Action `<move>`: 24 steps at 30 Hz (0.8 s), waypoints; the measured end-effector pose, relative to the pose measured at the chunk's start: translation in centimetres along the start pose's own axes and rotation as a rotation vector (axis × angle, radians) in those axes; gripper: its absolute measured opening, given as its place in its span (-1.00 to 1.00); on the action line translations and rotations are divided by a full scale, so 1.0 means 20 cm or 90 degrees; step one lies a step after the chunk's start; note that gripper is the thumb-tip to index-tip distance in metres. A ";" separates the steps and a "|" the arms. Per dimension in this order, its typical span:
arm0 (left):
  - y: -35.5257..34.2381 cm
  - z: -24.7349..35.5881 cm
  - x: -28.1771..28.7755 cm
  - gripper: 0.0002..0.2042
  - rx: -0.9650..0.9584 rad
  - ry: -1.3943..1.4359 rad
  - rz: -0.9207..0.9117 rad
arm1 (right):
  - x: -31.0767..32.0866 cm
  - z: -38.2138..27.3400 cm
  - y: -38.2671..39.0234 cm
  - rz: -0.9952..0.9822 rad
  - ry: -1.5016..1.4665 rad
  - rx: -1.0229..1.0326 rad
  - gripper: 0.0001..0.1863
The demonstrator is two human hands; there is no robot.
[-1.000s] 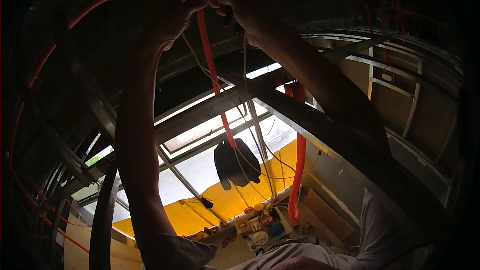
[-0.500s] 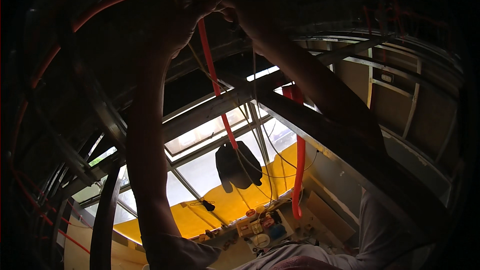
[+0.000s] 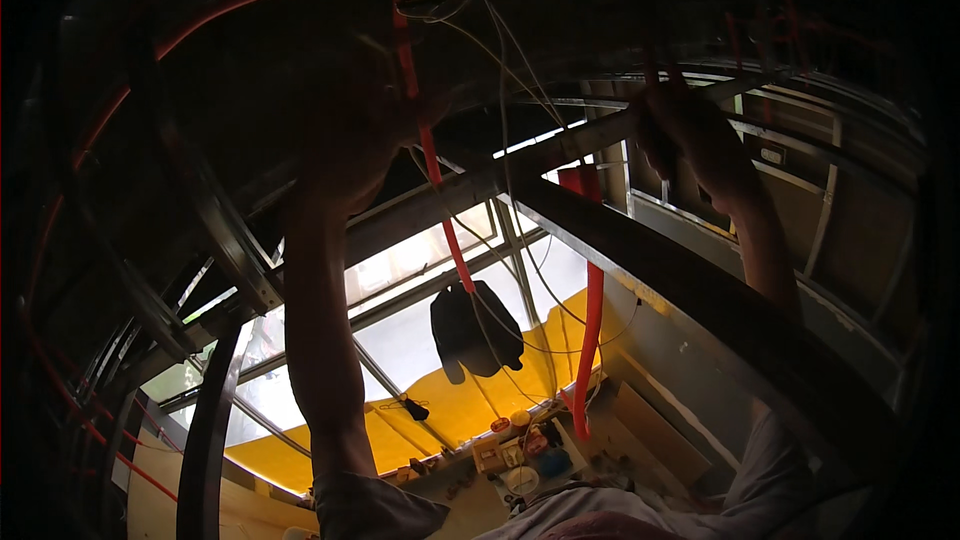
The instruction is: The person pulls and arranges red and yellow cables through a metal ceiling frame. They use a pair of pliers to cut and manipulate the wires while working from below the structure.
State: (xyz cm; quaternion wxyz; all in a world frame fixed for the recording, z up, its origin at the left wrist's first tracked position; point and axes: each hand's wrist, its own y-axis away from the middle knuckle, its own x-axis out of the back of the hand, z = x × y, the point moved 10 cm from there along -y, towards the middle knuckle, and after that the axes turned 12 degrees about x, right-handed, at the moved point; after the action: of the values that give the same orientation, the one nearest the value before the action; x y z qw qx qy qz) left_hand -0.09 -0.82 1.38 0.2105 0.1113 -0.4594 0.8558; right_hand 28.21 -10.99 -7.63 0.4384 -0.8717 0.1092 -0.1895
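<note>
Overhead, my left hand (image 3: pixel 350 160) is raised beside a red corrugated conduit (image 3: pixel 427 152) that hangs down. Darkness and motion blur hide its fingers, so whether it touches the conduit cannot be told. Farther right, my right hand (image 3: pixel 700 145) is raised at a metal ceiling beam (image 3: pixel 590 138). Its fingers look curled, but what they hold, if anything, is lost in the shadow. Between the hands, several thin loose wires (image 3: pixel 503 60) dangle from a dark tangle at the conduit's upper end.
A second metal beam (image 3: pixel 640 275) slants toward the lower right. Another red conduit (image 3: pixel 590 340) hangs beside it. Below are windows with yellow sheeting (image 3: pixel 460 405), a dark hanging jacket (image 3: pixel 477 330) and a cluttered table (image 3: pixel 575 450). Metal framing (image 3: pixel 225 230) crosses the left.
My hands were together at the wires near the top. They have parted: the right has moved right and down to the beam, the left down a little. The wires now hang loose.
</note>
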 end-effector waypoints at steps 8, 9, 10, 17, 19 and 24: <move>0.03 0.03 -0.29 -0.84 0.174 0.005 0.053 | 0.02 -0.03 0.20 -0.014 0.344 0.173 -0.59; 0.00 0.02 -0.35 -0.84 0.161 0.023 0.034 | 0.08 -0.01 0.23 -0.005 0.314 0.070 -0.61; 0.00 0.03 -0.33 -0.82 0.023 -0.141 0.032 | -0.01 0.13 0.18 -0.027 0.235 -0.019 -0.62; 0.04 0.21 -0.66 -0.71 -0.121 -0.179 -0.053 | 0.02 0.05 0.23 -0.012 0.108 -0.036 -0.59; 0.01 0.11 -0.66 -0.65 -0.019 -0.030 -0.098 | -0.01 0.04 0.21 -0.041 0.102 -0.051 -0.57; -0.06 0.05 -0.64 -0.50 -0.012 0.000 -0.062 | 0.00 0.07 0.26 -0.084 0.022 -0.074 -0.54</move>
State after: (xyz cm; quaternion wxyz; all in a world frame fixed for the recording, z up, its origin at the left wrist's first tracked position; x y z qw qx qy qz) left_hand 11.84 -4.39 -2.22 0.2528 0.1313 -0.4615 0.8401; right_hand 28.71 -13.08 -12.54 0.3716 -0.8978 0.0700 -0.2259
